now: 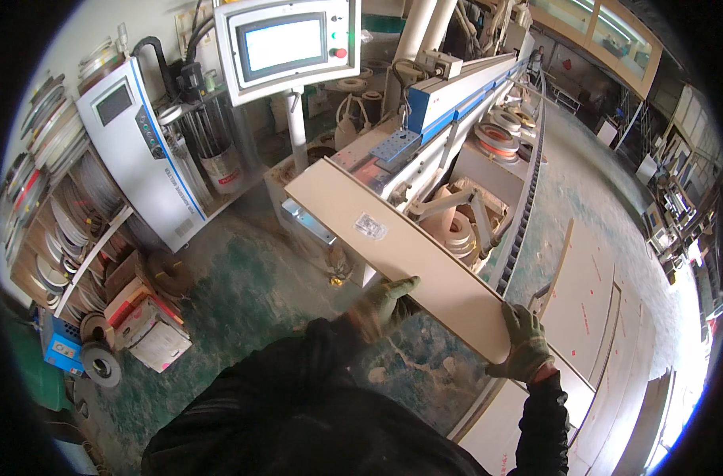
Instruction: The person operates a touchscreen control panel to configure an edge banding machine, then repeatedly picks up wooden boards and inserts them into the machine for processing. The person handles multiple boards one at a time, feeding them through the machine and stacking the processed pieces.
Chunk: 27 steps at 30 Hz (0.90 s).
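Observation:
A long, narrow beige board [433,278] with a pale label [370,226] on its face stretches diagonally before me. Its far end lies over the front of a long machine [449,99] with a blue-and-white beam. My gloved left hand [383,308] grips the board's near long edge, thumb on top and fingers hidden beneath. At the board's near right end, my gloved right hand [523,343] is wrapped round the corner. Both gloves look greenish and worn.
A control panel with a lit screen [286,47] stands on a post beyond the board. White panels [580,309] lie stacked at right. Left are a grey cabinet [139,151], shelves of edging rolls [68,214] and a carton [155,341]. A roller rail [514,258] runs along the machine.

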{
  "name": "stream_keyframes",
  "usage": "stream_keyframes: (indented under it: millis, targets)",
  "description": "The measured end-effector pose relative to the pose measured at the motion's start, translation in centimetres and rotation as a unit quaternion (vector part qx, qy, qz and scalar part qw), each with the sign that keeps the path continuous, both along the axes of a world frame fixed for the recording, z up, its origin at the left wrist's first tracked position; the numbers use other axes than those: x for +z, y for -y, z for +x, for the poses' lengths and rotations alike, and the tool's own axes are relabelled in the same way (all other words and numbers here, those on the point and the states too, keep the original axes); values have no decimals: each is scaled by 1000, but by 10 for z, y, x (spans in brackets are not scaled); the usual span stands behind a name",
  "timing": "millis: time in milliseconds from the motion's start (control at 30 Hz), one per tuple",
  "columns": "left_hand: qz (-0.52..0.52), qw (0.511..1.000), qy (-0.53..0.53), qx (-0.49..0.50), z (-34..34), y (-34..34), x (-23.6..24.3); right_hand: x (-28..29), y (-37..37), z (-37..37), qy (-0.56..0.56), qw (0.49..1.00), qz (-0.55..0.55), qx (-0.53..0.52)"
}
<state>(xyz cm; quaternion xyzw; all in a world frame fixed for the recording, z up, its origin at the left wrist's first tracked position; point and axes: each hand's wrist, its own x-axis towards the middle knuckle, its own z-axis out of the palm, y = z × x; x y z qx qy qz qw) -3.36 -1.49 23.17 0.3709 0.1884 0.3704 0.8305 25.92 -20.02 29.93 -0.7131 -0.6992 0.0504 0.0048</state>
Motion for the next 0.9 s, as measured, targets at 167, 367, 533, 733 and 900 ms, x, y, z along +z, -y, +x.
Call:
stream_keyframes:
  millis: [167, 367, 533, 733, 900]
  targets:
    - [-176, 973, 129, -74, 28, -32, -55, -17, -37, 30, -2, 998, -63, -8]
    - [-88, 990, -20, -107, 55, -99, -89, -33, -95, 60, 3, 995, -97, -20]
    - [-265, 942, -3, -207, 62, -151, -89, -50, -140, 86, 20, 996, -86, -16]
    - [197, 921, -335, -12, 26, -188, -58, -70, -170, 124, 0, 998, -62, -5]
    - [677, 576, -419, 183, 28, -253, -47, -85, -184, 145, -26, 998, -58, 9]
